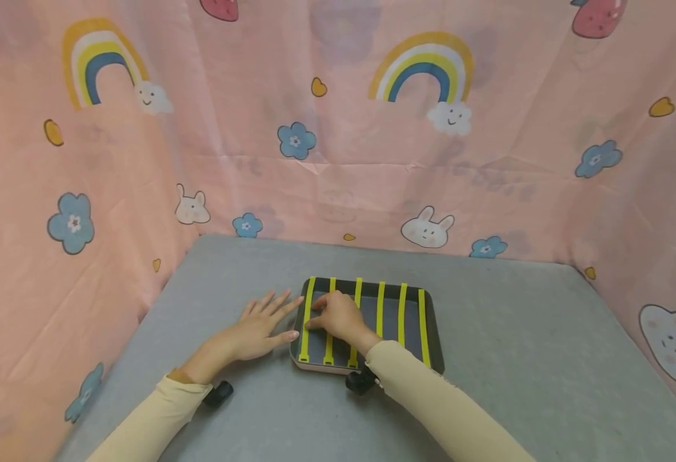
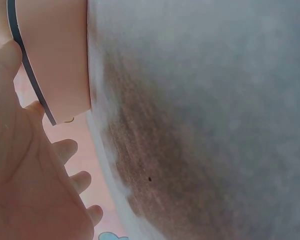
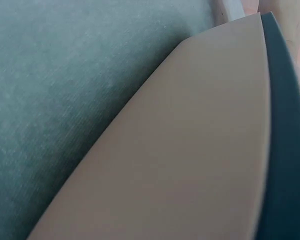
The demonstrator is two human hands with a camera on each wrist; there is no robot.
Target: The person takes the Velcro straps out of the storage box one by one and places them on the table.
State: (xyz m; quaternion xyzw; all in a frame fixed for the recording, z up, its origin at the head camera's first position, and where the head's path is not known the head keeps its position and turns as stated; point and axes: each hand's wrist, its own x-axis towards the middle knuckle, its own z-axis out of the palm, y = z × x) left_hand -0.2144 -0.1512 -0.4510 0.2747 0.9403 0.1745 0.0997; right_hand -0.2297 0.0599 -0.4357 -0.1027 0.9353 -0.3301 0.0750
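Observation:
A shallow rectangular tray (image 1: 438,346), dark inside and pinkish outside, lies on the grey table. Several yellow slotted straps run front to back across it, side by side. My left hand (image 1: 259,330) spreads its fingers at the tray's left side, with the index fingertip and thumb right at the rim. In the left wrist view, that hand (image 2: 20,165) shows its palm beside the tray's outer wall (image 2: 55,55). Over the tray, my right hand (image 1: 342,316) has its thumb and index fingertips apart at the leftmost strap (image 1: 305,340). The tray wall (image 3: 190,140) fills much of the right wrist view.
The grey tabletop (image 1: 522,359) extends around the tray on all sides. Pink patterned cloth (image 1: 349,192) hangs along the back and both sides of the table. A small black device (image 1: 218,393) sits at the left wrist, another (image 1: 361,382) at the right.

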